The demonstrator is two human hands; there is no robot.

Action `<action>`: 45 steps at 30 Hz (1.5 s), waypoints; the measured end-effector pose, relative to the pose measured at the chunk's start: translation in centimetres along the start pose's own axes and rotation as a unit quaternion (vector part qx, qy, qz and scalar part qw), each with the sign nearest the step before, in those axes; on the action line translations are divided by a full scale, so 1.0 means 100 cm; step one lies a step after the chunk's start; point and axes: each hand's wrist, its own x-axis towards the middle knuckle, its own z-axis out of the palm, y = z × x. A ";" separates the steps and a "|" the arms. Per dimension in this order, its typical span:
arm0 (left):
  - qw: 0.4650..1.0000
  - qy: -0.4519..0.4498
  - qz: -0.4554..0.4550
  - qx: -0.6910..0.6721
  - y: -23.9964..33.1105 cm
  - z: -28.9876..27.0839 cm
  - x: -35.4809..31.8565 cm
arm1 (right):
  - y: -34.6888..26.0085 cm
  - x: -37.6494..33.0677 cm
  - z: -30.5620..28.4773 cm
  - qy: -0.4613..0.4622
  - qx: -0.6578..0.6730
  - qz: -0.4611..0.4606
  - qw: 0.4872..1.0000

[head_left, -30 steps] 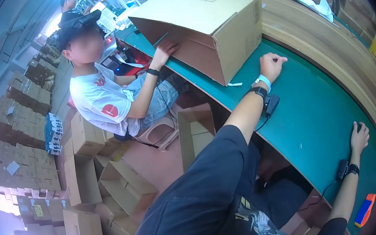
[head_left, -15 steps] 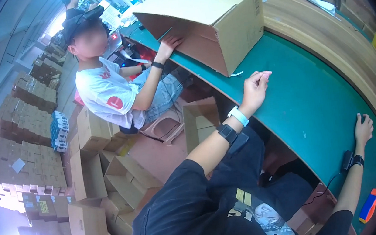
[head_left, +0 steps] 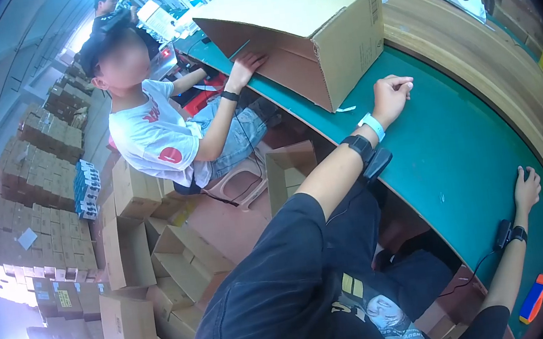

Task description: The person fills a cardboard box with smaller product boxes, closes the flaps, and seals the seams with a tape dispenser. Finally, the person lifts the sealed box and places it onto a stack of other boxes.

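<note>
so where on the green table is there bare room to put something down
The widest bare patch of the green table lies between the left hand and the right hand. It is crowded at the far end, where the big cardboard box sits with a co-worker's hand against it.

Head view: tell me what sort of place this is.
Probably a packing line in a factory or warehouse. A large open carton lies on a long green belt, stacks of cartons fill the floor, and a co-worker sits at the belt.
</note>
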 end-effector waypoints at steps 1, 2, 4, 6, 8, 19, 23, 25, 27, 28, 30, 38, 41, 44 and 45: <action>1.000 -0.001 -0.003 -0.001 -0.005 0.001 0.003 | 0.000 0.000 0.000 -0.002 0.002 0.001 1.000; 0.999 0.015 -0.033 -0.003 -0.009 0.000 0.006 | -0.001 0.000 0.001 -0.004 0.000 0.001 1.000; 0.995 0.040 -0.096 -0.006 -0.014 0.006 0.012 | 0.005 0.002 0.004 -0.003 -0.003 0.003 1.000; 0.995 0.040 -0.089 0.026 -0.019 0.005 0.015 | 0.008 0.003 0.007 -0.003 -0.003 0.004 1.000; 0.992 0.045 -0.068 0.093 -0.023 0.000 0.017 | 0.010 0.007 0.008 0.008 0.002 0.001 1.000; 0.987 0.038 -0.033 0.154 -0.018 0.002 0.010 | 0.007 0.002 0.008 0.017 0.007 -0.002 1.000; 0.990 0.040 0.007 0.136 -0.020 0.002 0.004 | 0.008 0.000 0.008 0.017 0.016 0.001 1.000; 0.991 0.042 0.027 0.125 -0.019 0.001 0.009 | 0.004 0.000 0.007 0.016 0.020 -0.001 1.000; 0.989 0.033 0.035 0.137 -0.020 -0.002 0.010 | 0.003 0.001 0.005 0.018 0.024 0.000 1.000; 0.989 0.028 0.036 0.142 -0.021 -0.002 0.008 | 0.004 0.000 0.005 0.016 0.026 0.001 1.000; 0.988 0.035 0.032 0.145 -0.023 0.000 0.007 | 0.006 -0.002 0.003 0.014 0.025 0.005 1.000; 0.984 0.061 0.022 0.164 -0.037 -0.007 0.014 | -0.004 -0.004 -0.001 0.026 0.035 -0.003 0.999; 0.988 0.057 0.005 0.142 -0.037 -0.007 0.014 | -0.006 -0.005 -0.003 0.024 0.038 -0.004 0.999; 0.993 0.053 -0.092 0.045 -0.031 0.005 0.009 | 0.002 -0.009 -0.004 0.023 0.029 0.004 0.999; 0.993 0.053 -0.092 0.047 -0.030 0.004 0.009 | 0.000 -0.009 -0.005 0.024 0.032 0.000 0.999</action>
